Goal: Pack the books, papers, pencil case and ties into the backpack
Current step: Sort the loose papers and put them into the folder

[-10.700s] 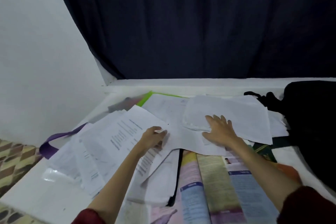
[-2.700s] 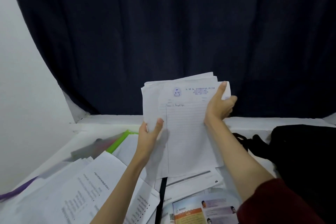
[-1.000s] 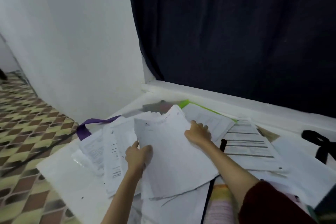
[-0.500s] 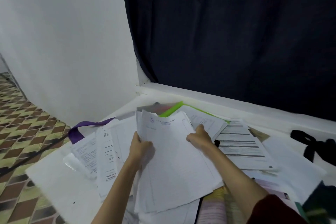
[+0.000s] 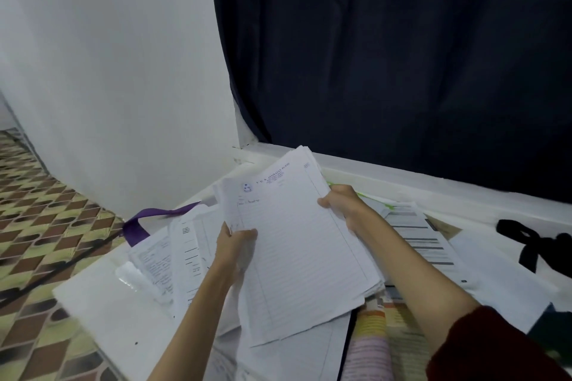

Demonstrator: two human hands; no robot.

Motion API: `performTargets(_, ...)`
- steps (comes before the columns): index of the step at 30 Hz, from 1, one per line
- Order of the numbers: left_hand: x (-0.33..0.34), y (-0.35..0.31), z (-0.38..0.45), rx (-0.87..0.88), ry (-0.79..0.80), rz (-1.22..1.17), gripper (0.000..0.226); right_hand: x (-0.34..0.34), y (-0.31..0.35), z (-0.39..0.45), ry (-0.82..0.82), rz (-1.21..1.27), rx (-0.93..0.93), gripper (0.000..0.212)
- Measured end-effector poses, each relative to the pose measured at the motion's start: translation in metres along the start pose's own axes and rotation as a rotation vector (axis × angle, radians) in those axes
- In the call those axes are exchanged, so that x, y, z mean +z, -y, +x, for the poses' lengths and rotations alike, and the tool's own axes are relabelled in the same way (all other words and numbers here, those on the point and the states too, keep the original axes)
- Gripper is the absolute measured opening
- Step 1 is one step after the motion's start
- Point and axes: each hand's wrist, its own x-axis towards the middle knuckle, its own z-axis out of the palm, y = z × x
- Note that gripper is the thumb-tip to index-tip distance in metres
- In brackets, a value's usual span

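Note:
A thick stack of lined white papers (image 5: 297, 244) is tilted up above the table. My left hand (image 5: 233, 246) grips its left edge and my right hand (image 5: 343, 204) grips its right edge. More loose papers (image 5: 173, 257) lie spread on the white table (image 5: 102, 306) to the left and beneath the stack. A purple tie (image 5: 145, 219) pokes out from under them at the left. Colourful books (image 5: 380, 337) lie below the stack. Black backpack straps (image 5: 532, 244) show at the right edge; the bag itself is mostly out of view.
A printed form (image 5: 418, 235) and other sheets cover the table's right side, with a green folder edge (image 5: 371, 196) behind my right hand. A white wall stands at the left, a dark curtain behind. Patterned floor tiles (image 5: 37, 226) lie beyond the table's left edge.
Both hands have lifted the paper stack off the pile and tilted it upward. The view has shifted slightly; the loose sheets on the table stay where they were.

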Motion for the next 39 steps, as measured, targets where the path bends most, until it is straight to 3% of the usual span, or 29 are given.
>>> performTargets(5,-0.045,0.051,0.08,-0.076,-0.192,0.233,0.071,0.044,-0.007,0.018,0.029,-0.126,0.007,0.015)
performTargets(7,-0.043,0.04,0.066,-0.099,-0.23,0.366,0.066,0.057,-0.017,0.025,0.015,-0.248,0.033,0.015)
performTargets(11,-0.028,0.011,0.026,-0.119,-0.323,0.596,0.043,0.067,-0.039,0.037,-0.029,-0.409,0.123,0.045)
performTargets(12,-0.028,0.011,0.027,-0.117,-0.342,0.598,0.04,0.068,-0.041,0.037,-0.046,-0.416,0.136,0.041)
performTargets(15,-0.04,0.013,0.038,-0.082,-0.369,0.496,0.035,0.075,-0.038,0.037,-0.036,-0.325,0.144,0.005)
performTargets(21,-0.061,0.006,0.055,-0.126,-0.304,0.154,0.073,0.103,-0.03,0.048,-0.057,-0.305,0.145,0.02)
performTargets(25,-0.096,0.01,0.061,-0.091,-0.357,0.224,0.035,0.13,-0.016,0.06,0.014,-0.324,0.096,0.024)
performTargets(27,-0.113,0.011,0.062,-0.083,-0.428,0.515,0.042,0.148,-0.012,0.062,0.044,-0.427,0.083,0.009)
performTargets(29,-0.121,0.006,0.061,-0.087,-0.434,0.609,0.061,0.161,-0.014,0.065,0.034,-0.542,0.111,0.022)
performTargets(33,-0.123,-0.001,0.063,-0.052,-0.401,0.497,0.069,0.168,-0.018,0.07,-0.007,-0.506,0.119,0.019)
performTargets(36,-0.127,0.008,0.069,0.08,-0.419,0.43,0.069,0.169,-0.022,0.074,0.014,-0.41,0.122,0.022)
performTargets(37,-0.128,0.01,0.07,0.111,-0.415,0.394,0.068,0.169,-0.023,0.074,0.02,-0.406,0.128,0.016)
performTargets(39,-0.128,0.01,0.072,0.139,-0.384,0.315,0.059,0.169,-0.023,0.074,0.035,-0.37,0.147,0.025)
